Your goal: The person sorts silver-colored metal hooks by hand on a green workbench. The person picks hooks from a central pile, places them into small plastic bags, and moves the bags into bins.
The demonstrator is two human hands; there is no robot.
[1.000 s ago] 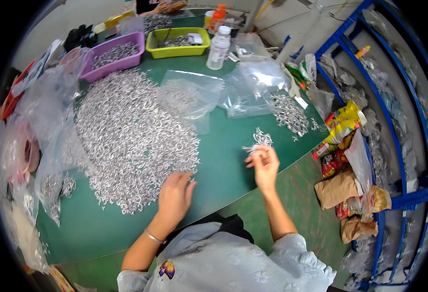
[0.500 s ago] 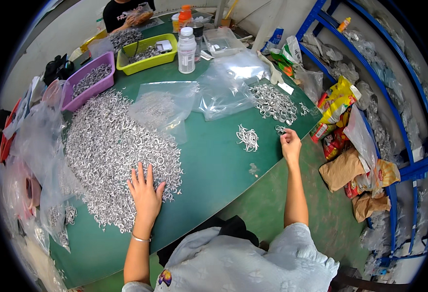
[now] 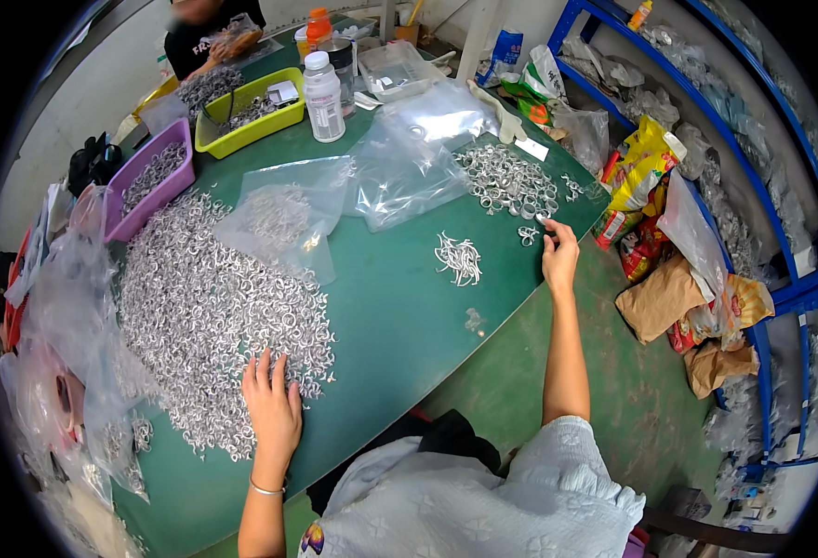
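Note:
My left hand [image 3: 272,407] rests with fingers spread on the near right side of a broad heap of small silvery metal rings [image 3: 213,316]. My right hand [image 3: 560,259] is at the table's right edge, thumb and forefinger apart and slightly curled, and nothing clearly shows between them. Just left of its fingertips lies a little cluster of rings [image 3: 527,235]. Beyond that is a pile of larger silvery rings [image 3: 506,179]. A small heap of thin, curved metal pieces [image 3: 458,259] sits left of my right hand on the green table [image 3: 381,325].
Clear plastic bags [image 3: 409,177] lie mid-table, one on the big heap. Farther back stand a purple basket [image 3: 153,181], a yellow-green basket [image 3: 251,112] and a white bottle [image 3: 323,98]. Another person [image 3: 213,42] sits at the far end. Blue shelving [image 3: 604,102] lines the right.
My right hand has moved up slightly and its fingers have come apart, with the ring cluster now beside them. My left hand stays on the heap, fingers a little more bent. The view has shifted slightly.

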